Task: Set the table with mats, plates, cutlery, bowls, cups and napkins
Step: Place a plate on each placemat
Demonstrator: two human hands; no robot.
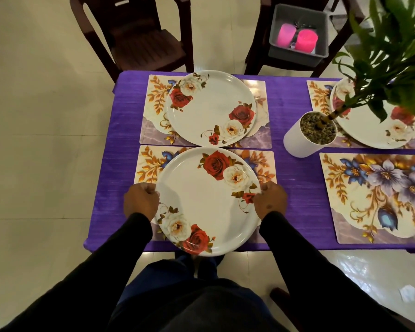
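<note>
Symmetrically, left hand point(141, 202) and right hand point(270, 200) curled, gripping near plate point(207, 202) rims.

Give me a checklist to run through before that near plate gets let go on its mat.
1. Grip: left hand and right hand hold opposite rims of the near plate: ok.
2. Near mat lies under the plate: ok.
3. Plate centred on the mat: not ok, its near edge juts past the table edge.
4. Plate fully down on the mat: cannot tell.
5. Gap to the far plate: not ok, the rims look to be almost touching.
6. Bare mat on the right has no plate yet: not ok.
</note>
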